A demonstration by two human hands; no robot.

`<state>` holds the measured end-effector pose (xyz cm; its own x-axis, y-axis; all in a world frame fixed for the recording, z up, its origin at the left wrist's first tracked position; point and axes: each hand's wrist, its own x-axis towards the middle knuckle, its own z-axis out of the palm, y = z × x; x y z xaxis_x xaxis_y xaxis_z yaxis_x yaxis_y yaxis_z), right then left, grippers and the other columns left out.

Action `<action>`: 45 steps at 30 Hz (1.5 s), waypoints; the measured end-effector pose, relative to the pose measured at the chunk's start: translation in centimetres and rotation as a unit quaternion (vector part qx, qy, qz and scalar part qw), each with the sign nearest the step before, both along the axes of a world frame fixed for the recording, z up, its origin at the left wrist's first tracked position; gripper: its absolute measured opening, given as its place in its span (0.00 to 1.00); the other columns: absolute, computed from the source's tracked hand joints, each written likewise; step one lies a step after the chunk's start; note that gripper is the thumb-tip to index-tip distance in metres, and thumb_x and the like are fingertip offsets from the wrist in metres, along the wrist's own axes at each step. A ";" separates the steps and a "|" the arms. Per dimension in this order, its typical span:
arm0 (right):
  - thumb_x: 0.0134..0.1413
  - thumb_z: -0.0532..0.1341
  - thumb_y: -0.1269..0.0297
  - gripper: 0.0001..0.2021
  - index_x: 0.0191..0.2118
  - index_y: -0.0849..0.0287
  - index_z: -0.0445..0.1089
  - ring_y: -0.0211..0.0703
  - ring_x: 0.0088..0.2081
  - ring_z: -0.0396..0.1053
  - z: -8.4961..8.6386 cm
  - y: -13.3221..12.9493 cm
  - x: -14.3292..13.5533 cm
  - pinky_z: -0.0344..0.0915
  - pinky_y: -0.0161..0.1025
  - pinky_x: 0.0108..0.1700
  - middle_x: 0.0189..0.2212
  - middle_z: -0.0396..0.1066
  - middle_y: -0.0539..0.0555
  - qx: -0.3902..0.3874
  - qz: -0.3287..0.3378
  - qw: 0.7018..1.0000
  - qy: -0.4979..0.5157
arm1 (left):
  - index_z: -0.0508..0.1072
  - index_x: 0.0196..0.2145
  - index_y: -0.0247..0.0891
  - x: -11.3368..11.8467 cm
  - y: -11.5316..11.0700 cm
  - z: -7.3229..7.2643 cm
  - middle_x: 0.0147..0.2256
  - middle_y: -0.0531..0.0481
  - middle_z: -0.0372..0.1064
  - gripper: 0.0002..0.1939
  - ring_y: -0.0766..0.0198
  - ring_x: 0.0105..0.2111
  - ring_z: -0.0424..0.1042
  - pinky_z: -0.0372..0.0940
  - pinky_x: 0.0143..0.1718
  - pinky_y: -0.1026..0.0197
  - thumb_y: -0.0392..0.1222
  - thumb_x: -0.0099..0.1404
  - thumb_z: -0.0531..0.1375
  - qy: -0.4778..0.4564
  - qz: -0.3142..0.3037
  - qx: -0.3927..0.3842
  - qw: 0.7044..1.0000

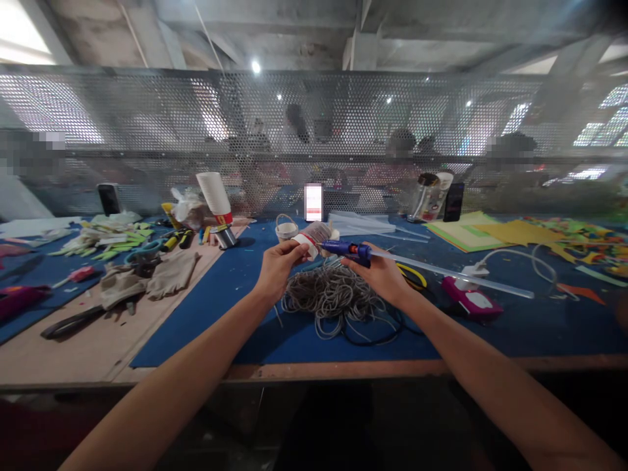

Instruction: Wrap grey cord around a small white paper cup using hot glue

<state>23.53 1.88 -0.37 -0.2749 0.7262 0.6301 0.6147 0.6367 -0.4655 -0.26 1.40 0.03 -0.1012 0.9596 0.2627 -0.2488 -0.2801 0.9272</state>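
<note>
My left hand (pixel 275 267) grips the rim of a paper cup (pixel 315 234) partly wrapped in grey cord, tilted on its side. My right hand (pixel 380 269) is closed on a blue glue gun (pixel 350 250), its nozzle at the cup's side. A long clear glue stick (pixel 456 273) sticks out of the gun's back toward the right. Below both hands lies a loose heap of grey cord (pixel 333 294) on the blue mat (pixel 206 327). Just behind the cup stands a small whitish basket (pixel 286 229) with a handle.
Stacked paper cups (pixel 214 193) lean at the back left, near work gloves (pixel 171 275). A lit phone (pixel 314 201) stands by the mesh screen. Clear glue sticks (pixel 360 224) lie behind my hands; yellow-handled pliers (pixel 413 276) and a magenta power socket (pixel 471 297) are on the right.
</note>
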 end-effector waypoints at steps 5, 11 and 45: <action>0.57 0.61 0.45 0.17 0.37 0.55 0.70 0.46 0.33 0.68 0.1 -0.1 -0.1 0.59 0.41 0.36 0.31 0.71 0.53 -0.019 0.002 1.000 0.016 | 0.78 0.27 0.33 -0.1 0.0 0.1 0.26 0.50 0.72 0.14 0.68 0.27 0.68 0.66 0.36 0.63 0.46 0.49 0.73 -0.007 -0.010 -0.002 1.000; 0.56 0.61 0.45 0.19 0.40 0.58 0.74 0.48 0.36 0.71 0.7 -0.4 -0.3 0.62 0.41 0.38 0.32 0.74 0.53 -0.040 -0.002 0.999 0.035 | 0.80 0.30 0.32 0.0 0.0 -0.1 0.27 0.49 0.74 0.15 0.69 0.27 0.68 0.66 0.34 0.65 0.45 0.49 0.74 -0.012 -0.036 -0.020 0.999; 0.59 0.60 0.46 0.21 0.45 0.58 0.76 0.53 0.36 0.77 0.4 0.2 0.4 0.65 0.41 0.36 0.33 0.79 0.57 0.044 -0.044 0.997 -0.037 | 0.80 0.29 0.32 0.2 -0.5 0.0 0.26 0.50 0.73 0.13 0.65 0.29 0.68 0.63 0.33 0.64 0.47 0.55 0.69 0.162 0.027 0.079 0.983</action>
